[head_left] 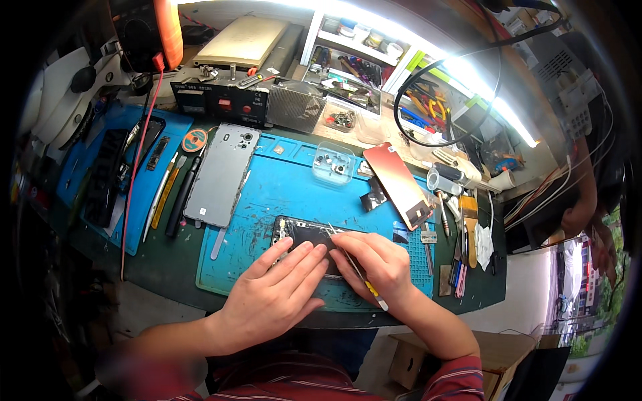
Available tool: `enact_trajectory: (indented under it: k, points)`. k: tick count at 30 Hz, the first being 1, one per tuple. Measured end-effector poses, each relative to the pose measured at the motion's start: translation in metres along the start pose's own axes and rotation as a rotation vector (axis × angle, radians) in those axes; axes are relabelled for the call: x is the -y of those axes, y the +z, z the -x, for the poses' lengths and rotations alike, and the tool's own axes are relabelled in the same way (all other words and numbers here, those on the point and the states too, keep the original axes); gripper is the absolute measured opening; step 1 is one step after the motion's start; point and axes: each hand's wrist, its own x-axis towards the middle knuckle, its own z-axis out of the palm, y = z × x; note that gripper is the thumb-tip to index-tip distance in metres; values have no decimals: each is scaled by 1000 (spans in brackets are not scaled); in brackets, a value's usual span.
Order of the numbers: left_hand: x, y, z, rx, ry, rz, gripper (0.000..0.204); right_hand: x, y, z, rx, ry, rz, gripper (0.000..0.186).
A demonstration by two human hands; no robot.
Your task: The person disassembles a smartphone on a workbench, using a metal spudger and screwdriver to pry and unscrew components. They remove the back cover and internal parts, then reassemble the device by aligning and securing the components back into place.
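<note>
A dark phone frame (311, 235) lies on the blue work mat near its front edge, largely hidden under my hands. My left hand (279, 284) rests on its left part, fingers stretched out and palm down. Between the fingers of my right hand (376, 262) is a pair of slim metal tweezers (364, 281) with a yellow patch. Their tips point down at the upper edge of the frame, beside my left fingertips. What the tips touch is too small to make out.
A grey phone panel (224, 172) lies left of my hands, a copper-coloured back cover (394, 180) to the right. Behind stands a clear box of small parts (334, 164). Brushes (469, 212) and pens lie at the right; a red cable (137, 174) crosses the left side.
</note>
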Motion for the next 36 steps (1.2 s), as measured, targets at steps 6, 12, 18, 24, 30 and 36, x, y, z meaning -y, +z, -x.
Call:
enact_trajectory:
  k: [6,12,18,24,30,36]
  points:
    - [2,0,2,17,-26,66,56,0,0,1,10,20,-33,26]
    - [3,1,2,33,-39,96,58,0,-2,-2,49,21,-32,24]
    - [2,1,3,39,-33,77,58,-1,-1,-5,61,21,-36,23]
    - [5,3,3,33,-23,112,56,-4,3,-7,50,-78,44,26]
    - [8,2,0,-17,-37,206,51,-7,7,-4,-5,-108,37,24]
    - [21,-13,-19,-62,-44,245,27,-8,1,-2,12,197,-200,15]
